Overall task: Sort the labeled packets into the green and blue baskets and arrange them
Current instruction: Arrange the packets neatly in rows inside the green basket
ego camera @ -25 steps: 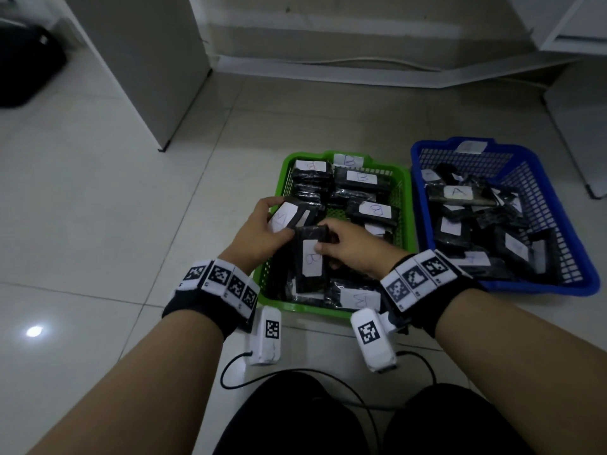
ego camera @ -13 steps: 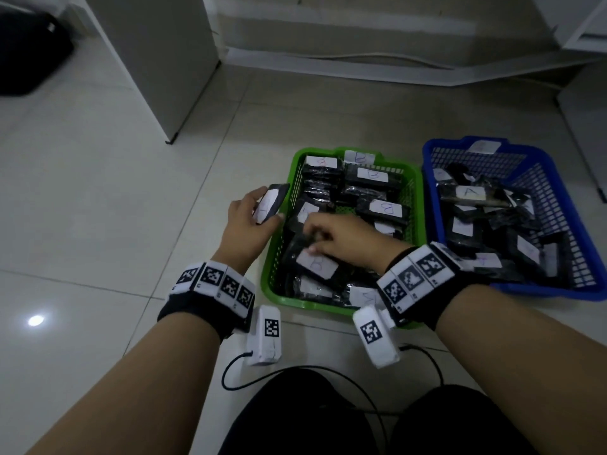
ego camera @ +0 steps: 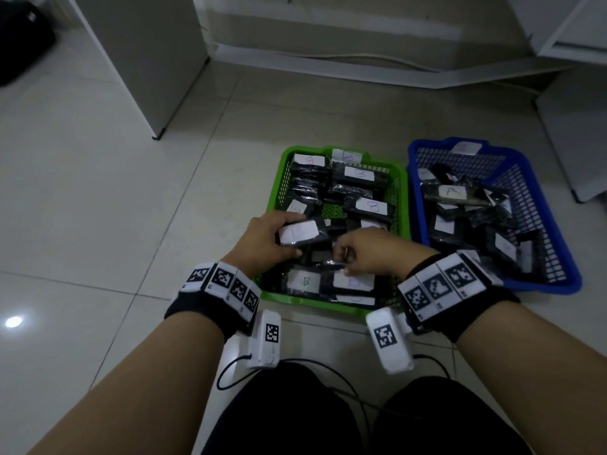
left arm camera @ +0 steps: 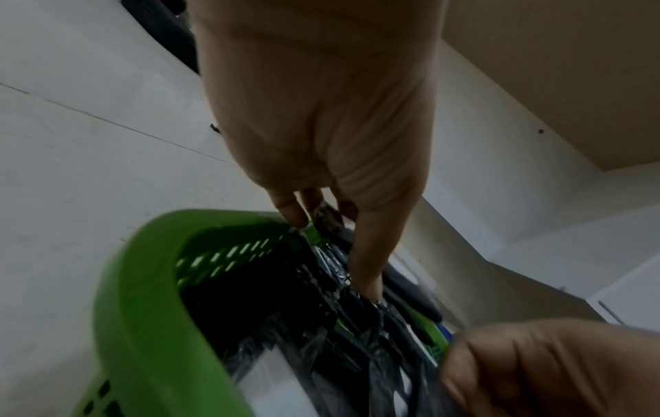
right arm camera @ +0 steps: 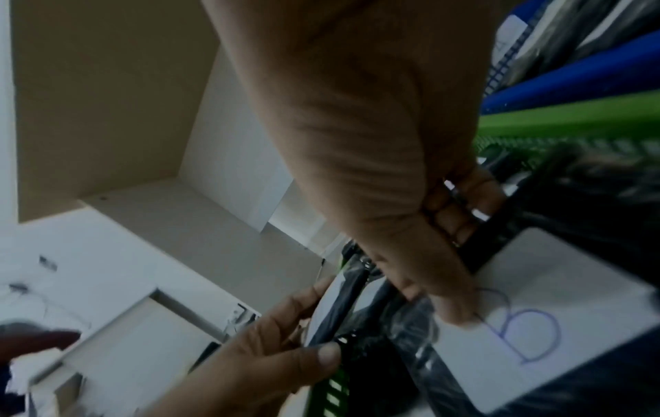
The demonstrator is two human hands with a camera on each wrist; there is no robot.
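A green basket (ego camera: 279,192) holds several black packets with white labels marked B. The blue basket (ego camera: 542,287) to its right holds several packets, one marked A (ego camera: 451,192). My left hand (ego camera: 289,236) grips a black packet (ego camera: 303,232) by its ends, label up, over the green basket's left side. My right hand (ego camera: 343,257) is low in the basket's front part, fingers curled round the edge of a B packet (right arm camera: 528,324) with the thumb on its label. In the left wrist view the held packet (left arm camera: 328,223) shows between thumb and fingers (left arm camera: 367,268).
Both baskets sit side by side on a pale tiled floor (ego camera: 131,208). A white cabinet corner (ego camera: 157,93) stands at the back left and white furniture (ego camera: 578,142) at the right. My dark-clothed knees (ego camera: 295,415) are just in front, with cables across them.
My left hand has carried its packet from outside the green basket's left rim back over the basket. My right hand has shifted nearer the front packets and closed on one.
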